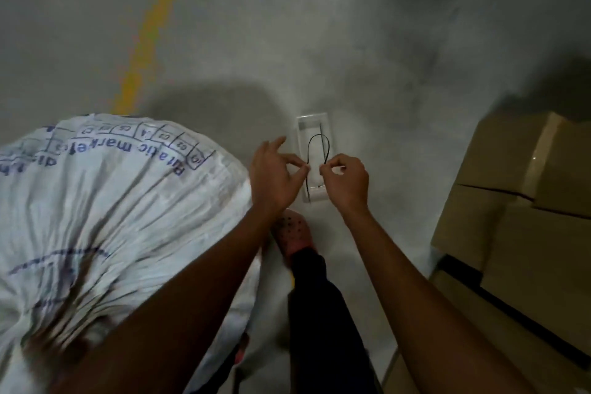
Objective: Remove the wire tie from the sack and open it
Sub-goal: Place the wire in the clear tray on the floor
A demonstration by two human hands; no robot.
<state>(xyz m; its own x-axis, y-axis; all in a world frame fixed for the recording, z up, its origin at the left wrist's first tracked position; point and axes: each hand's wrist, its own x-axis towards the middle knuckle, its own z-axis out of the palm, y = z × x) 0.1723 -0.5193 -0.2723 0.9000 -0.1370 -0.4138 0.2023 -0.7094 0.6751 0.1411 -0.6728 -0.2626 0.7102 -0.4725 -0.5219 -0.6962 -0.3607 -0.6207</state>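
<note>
Wire tie (316, 145) pinched between hands (308, 179)

- Left hand (277, 174): forearm stretched forward, thumb and forefinger pinched together, remaining fingers spread and raised.
- Right hand (346, 181): forearm stretched forward, fingers curled inward, thumb and forefinger pinched.
- Both hands: level, near each other, apart.

I see a grey concrete floor (335, 41) with a yellow painted line (150, 32). On it rest a white sack (105, 201), a clear tray (311, 125) and cardboard boxes (524, 201).
</note>
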